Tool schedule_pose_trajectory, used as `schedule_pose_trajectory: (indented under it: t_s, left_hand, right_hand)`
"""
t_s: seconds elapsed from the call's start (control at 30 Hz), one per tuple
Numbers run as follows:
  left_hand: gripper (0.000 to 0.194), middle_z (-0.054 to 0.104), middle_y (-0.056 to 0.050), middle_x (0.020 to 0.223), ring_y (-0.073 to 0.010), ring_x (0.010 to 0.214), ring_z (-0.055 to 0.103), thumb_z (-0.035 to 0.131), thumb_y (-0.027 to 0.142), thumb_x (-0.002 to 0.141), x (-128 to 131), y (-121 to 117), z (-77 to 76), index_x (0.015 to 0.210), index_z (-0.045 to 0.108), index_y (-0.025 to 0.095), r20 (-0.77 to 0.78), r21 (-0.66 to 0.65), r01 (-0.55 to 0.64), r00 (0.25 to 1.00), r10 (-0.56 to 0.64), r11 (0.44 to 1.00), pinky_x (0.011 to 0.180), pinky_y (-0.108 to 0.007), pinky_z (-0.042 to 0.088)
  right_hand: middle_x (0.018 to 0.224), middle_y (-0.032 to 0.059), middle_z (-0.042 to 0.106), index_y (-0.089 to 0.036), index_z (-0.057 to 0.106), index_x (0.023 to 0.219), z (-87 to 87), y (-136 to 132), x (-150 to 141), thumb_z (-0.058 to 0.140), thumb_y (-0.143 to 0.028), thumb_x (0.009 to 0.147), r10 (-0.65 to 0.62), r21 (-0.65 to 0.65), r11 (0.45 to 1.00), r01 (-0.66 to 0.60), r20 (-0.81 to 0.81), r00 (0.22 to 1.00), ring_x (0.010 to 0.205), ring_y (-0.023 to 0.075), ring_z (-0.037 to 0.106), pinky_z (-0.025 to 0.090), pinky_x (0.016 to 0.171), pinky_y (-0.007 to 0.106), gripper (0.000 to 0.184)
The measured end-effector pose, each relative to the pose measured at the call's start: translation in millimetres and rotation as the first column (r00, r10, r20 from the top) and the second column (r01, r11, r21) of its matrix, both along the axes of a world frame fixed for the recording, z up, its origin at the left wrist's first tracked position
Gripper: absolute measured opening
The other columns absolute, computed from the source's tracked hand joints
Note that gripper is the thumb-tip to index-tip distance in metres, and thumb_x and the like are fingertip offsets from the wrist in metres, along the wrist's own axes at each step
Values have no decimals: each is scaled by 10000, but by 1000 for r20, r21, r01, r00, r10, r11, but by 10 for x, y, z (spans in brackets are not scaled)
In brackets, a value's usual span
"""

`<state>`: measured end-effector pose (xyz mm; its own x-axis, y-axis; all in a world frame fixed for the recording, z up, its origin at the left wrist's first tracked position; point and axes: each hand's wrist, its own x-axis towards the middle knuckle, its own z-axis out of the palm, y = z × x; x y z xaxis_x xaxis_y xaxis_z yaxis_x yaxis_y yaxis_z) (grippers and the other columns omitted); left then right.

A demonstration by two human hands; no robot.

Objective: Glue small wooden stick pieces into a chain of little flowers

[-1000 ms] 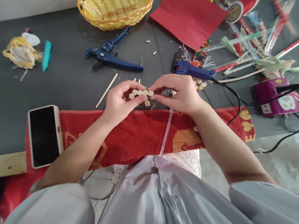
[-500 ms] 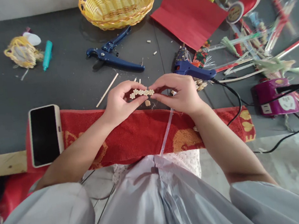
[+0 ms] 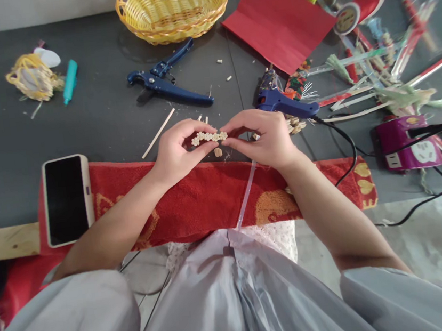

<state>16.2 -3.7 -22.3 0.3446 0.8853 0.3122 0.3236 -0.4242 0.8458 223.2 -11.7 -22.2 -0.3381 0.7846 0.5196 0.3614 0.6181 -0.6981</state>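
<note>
Between my two hands is a cluster of short pale sticks point(image 3: 203, 137), joined in a wavy row with their round ends facing up at me. My left hand point(image 3: 180, 148) pinches its left and middle part between thumb and fingers. The right-hand end of the same cluster is pinched by my right hand point(image 3: 263, 134). A small pale wooden piece point(image 3: 218, 152) lies just below the cluster on the table. More short sticks show partly behind my fingers, and a bundle of them point(image 3: 295, 124) sits beyond my right hand.
Beyond my hands lie a blue cutter point(image 3: 168, 83), a blue glue gun point(image 3: 283, 101) and a yellow basket point(image 3: 175, 10). A red towel point(image 3: 204, 197) runs along the table edge, with a phone point(image 3: 68, 200) at left. A purple power socket point(image 3: 407, 142) and cords are at right.
</note>
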Motion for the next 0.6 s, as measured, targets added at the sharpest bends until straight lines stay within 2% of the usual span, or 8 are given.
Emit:
schedule_pose_trajectory:
  t_s: [0.23, 0.6]
  left_hand:
    - [273, 704, -41, 841, -122, 659, 564, 729, 463, 806, -8, 9, 10, 889, 716, 204, -40, 36, 6, 999, -4, 999, 605, -259, 437]
    - [307, 714, -47, 847, -125, 655, 559, 704, 503, 817, -7, 7, 33, 885, 720, 204, -78, 40, 9, 997, -6, 999, 595, -256, 429]
  right_hand:
    - [795, 37, 736, -193, 718, 865, -15, 2, -16, 701, -338, 856, -1, 38, 999, 2, -25, 1000, 707, 145, 672, 559, 659, 280, 146]
    - [795, 45, 735, -206, 716, 851, -27, 2, -25, 674, -448, 865, -29, 24, 999, 29, 6, 1000, 723, 158, 675, 556, 663, 291, 246]
